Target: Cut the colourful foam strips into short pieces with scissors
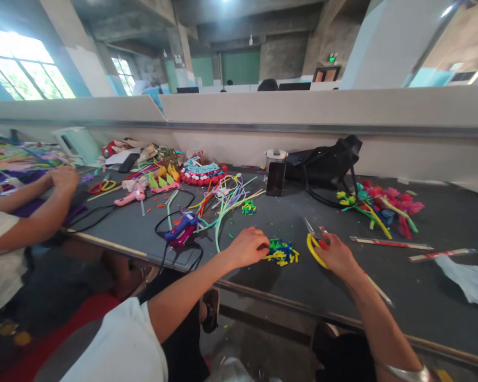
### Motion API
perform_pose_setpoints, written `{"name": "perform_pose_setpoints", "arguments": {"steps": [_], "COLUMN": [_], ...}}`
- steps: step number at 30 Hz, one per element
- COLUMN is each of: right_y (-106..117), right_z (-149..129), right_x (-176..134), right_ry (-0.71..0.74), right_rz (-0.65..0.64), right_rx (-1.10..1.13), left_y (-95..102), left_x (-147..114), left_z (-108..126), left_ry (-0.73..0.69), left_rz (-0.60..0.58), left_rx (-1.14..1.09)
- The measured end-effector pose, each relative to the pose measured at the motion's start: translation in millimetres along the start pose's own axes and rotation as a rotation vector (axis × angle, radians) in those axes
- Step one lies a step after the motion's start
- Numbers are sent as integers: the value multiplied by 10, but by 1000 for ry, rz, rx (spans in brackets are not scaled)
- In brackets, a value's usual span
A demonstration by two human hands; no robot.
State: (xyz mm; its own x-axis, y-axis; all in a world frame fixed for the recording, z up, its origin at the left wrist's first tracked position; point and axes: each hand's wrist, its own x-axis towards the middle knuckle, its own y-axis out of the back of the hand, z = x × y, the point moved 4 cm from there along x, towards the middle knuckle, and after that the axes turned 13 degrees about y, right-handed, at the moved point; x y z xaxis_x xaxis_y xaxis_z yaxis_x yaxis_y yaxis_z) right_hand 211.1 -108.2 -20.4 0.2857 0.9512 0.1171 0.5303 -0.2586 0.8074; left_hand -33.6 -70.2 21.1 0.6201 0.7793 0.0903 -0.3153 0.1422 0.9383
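My left hand (249, 247) reaches over the near part of the dark table, its fingers curled down at the left edge of a small pile of cut pipe-cleaner pieces (283, 252) in green, blue and yellow. Whatever lies between those fingertips is hidden. To the right of the pile, my right hand (338, 255) is closed on the handle of a pair of scissors (316, 251) with yellow and red grips. The scissor blades point away from me, towards the back of the table.
A purple-blue glue gun (182, 229) with its cord lies left of my hands, near loose pipe cleaners (223, 204). Behind stand a phone (276, 179) and a black bag (322, 162). Colourful fluffy bundles (398, 204) lie right. A co-worker's hands (63, 178) are at far left.
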Motion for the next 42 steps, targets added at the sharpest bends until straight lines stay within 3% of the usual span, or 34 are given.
{"name": "perform_pose_setpoints", "arguments": {"steps": [2,6,9,18,28,35,39,42], "right_y": [-32,-10,33,-51,-201,-384,-426,-410], "right_z": [-22,-268,-379,-483,-631,-769,-770,-779], "right_x": [-43,-156,-231,-313,-419,-411,-429,-454], "right_ry": [-163,-132,-110,-77,20,162,168,136], "right_rz": [-42,-56,-36,9,11,87,88,66], "right_rx": [269,965,1120,1178,1063,824,814,891], "left_y": [25,-15,-112,-284,-219,-191,-206,-248], "left_x": [-1,32,56,75,84,38,-2,-6], "left_z": [-9,-82,-140,-145,-253,-98,-1,-6], "left_ry": [-15,-30,-7,37,395,344,315,353], "left_rz": [-16,-14,-3,41,60,149,101,1], "left_rx": [-37,-77,-72,-47,-626,-691,-745,-857]}}
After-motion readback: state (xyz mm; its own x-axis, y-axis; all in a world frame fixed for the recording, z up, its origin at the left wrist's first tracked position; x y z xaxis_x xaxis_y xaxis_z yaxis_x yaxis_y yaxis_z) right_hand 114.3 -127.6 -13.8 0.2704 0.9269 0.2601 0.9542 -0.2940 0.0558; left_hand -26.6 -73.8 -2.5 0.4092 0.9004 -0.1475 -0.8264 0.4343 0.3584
